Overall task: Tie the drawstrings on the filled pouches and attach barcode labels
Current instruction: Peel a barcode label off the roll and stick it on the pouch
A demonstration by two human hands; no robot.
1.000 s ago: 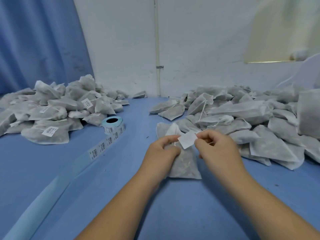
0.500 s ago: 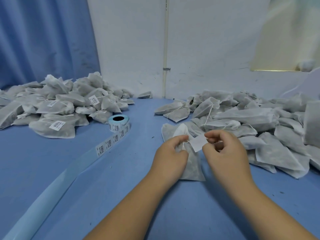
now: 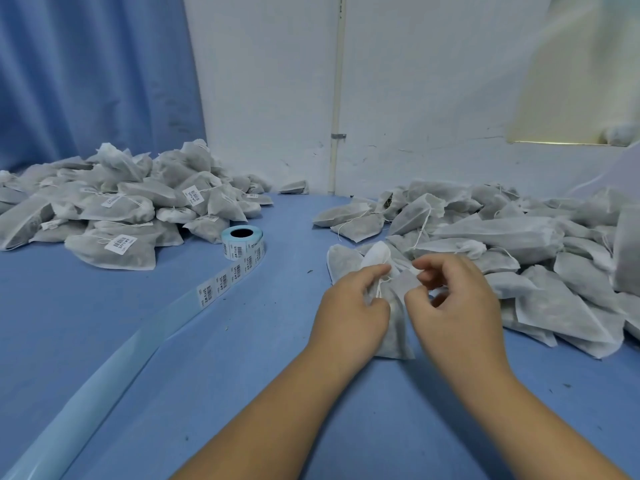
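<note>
The blue table [image 3: 207,375] is laid out as a line of work, by the look of it. On your right lies a heap of filled pouches [image 3: 519,244] that show loose strings and no stickers, so these seem to be the ones waiting. On your left is a heap of pouches [image 3: 114,216] that carry barcode stickers, likely the finished ones. Between them stands the label roll [image 3: 242,239], its backing strip [image 3: 104,386] trailing toward you, within easy reach of either hand.

The pouch [image 3: 394,327] you are working on rests on the table just in front of the right heap. Your left hand [image 3: 349,313] grips its gathered neck, which steadies it and keeps the mouth closed. Your right hand [image 3: 457,306] has its fingers curled and seems to pinch a small label [image 3: 403,282] at the neck, beside the drawstring [image 3: 380,289]. I judge you are fixing the label there; whether the knot is tied I cannot tell.
</note>
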